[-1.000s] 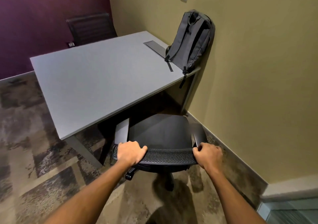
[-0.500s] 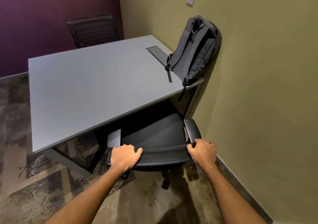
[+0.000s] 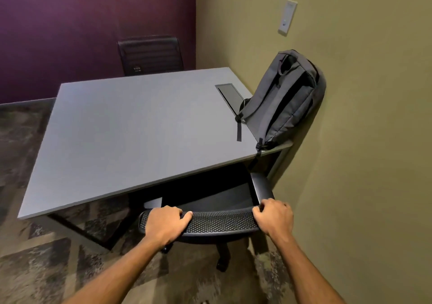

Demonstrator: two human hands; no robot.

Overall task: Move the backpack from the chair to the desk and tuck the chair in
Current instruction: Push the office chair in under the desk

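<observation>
A grey backpack [image 3: 284,100] stands on the right end of the grey desk [image 3: 131,135], leaning against the olive wall, with one strap hanging over the desk edge. The black mesh-backed chair [image 3: 219,222] is below me, its seat mostly under the desk. My left hand [image 3: 167,224] grips the left part of the chair's top rail. My right hand [image 3: 274,217] grips its right end, next to the armrest [image 3: 260,186].
A second black chair [image 3: 150,54] stands behind the desk at the purple wall. A cable hatch [image 3: 230,93] is set in the desktop by the backpack. The olive wall [image 3: 362,163] runs close on the right. Patterned carpet [image 3: 35,268] covers the floor.
The chair has rolled forward, so more of its seat is under the desk. Both hands stayed on the backrest and my view moved closer to the desk.
</observation>
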